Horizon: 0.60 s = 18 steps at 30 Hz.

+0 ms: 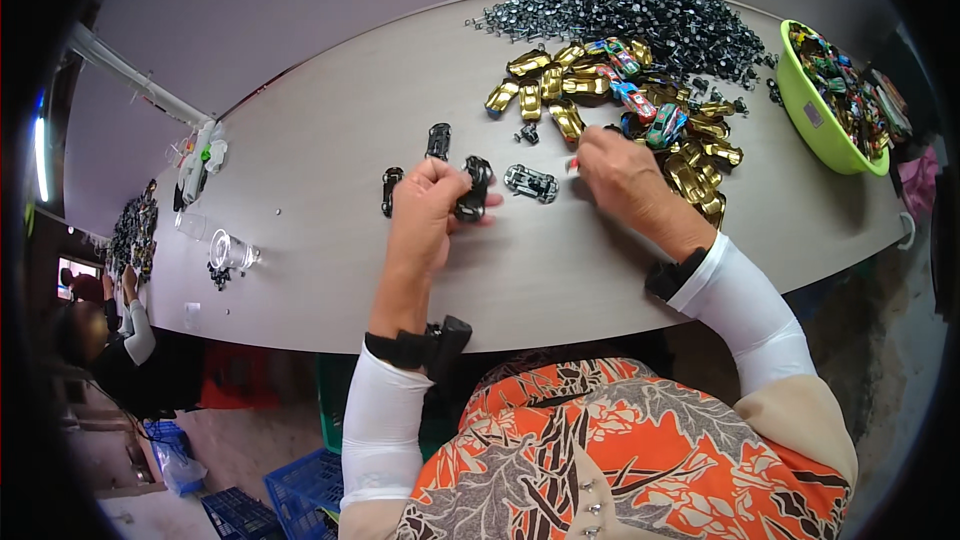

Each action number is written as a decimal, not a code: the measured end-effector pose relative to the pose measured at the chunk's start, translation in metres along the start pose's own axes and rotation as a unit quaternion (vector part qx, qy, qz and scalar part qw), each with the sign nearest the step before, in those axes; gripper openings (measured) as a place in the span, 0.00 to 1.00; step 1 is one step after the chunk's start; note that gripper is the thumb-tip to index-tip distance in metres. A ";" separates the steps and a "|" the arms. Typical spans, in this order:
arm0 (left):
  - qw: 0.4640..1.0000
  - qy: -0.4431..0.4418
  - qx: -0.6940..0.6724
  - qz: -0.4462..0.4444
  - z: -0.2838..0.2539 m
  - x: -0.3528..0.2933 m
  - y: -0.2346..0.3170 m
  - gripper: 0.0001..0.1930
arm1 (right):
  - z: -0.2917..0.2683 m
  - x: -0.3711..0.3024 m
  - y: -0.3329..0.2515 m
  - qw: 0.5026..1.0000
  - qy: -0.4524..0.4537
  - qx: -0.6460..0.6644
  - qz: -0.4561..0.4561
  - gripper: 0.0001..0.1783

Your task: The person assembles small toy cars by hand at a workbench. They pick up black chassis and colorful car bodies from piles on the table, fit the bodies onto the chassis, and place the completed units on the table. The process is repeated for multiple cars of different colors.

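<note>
My left hand (428, 195) is closed around a black toy car chassis (474, 187), held just over the table. Two more dark toy car chassis, one farther off (438, 141) and one to the left (391, 191), lie beside that hand. Between my hands a silver-and-black chassis (531, 183) rests flat on the tabletop. My right hand (620, 170) is pinched at the near edge of the car pile; a small red bit shows at its fingertips, too small to name. Gold toy car bodies (586, 86) and several multicoloured ones (664, 126) make up that pile.
A heap of small wheel-and-axle parts (630, 15) covers the far table. At right stands a lime-green basin (812, 120) full of colourful cars. Clear plastic cups (232, 251) stand left. Another person (140, 340) sits beyond, at another heap. Blue crates (305, 495) are on the floor.
</note>
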<state>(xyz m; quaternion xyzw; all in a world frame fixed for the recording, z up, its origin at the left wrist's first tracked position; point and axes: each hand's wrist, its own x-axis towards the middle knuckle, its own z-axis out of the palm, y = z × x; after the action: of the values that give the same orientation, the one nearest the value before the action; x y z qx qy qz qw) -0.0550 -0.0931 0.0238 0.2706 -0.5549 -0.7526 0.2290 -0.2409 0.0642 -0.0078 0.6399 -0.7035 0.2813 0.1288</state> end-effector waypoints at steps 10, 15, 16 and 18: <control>0.992 -0.001 -0.014 -0.122 -0.005 -0.049 -0.043 0.04 | -0.027 -0.027 -0.010 0.968 -0.002 0.191 0.160 0.13; 0.992 -0.031 -0.033 -0.122 -0.006 -0.056 -0.050 0.09 | -0.026 -0.024 -0.016 0.991 -0.039 0.109 0.061 0.13; 0.992 -0.047 -0.028 -0.113 -0.006 -0.057 -0.051 0.10 | -0.026 -0.020 -0.019 0.991 -0.078 0.088 0.060 0.13; 0.992 -0.065 -0.025 -0.103 -0.004 -0.058 -0.053 0.11 | -0.025 -0.011 -0.021 0.985 -0.156 0.048 0.058 0.14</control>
<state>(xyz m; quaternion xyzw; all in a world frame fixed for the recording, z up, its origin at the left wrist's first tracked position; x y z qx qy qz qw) -0.0112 -0.0441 -0.0188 0.2711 -0.5183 -0.8021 0.1205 -0.2231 0.0868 0.0118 0.6391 -0.7368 0.2186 -0.0296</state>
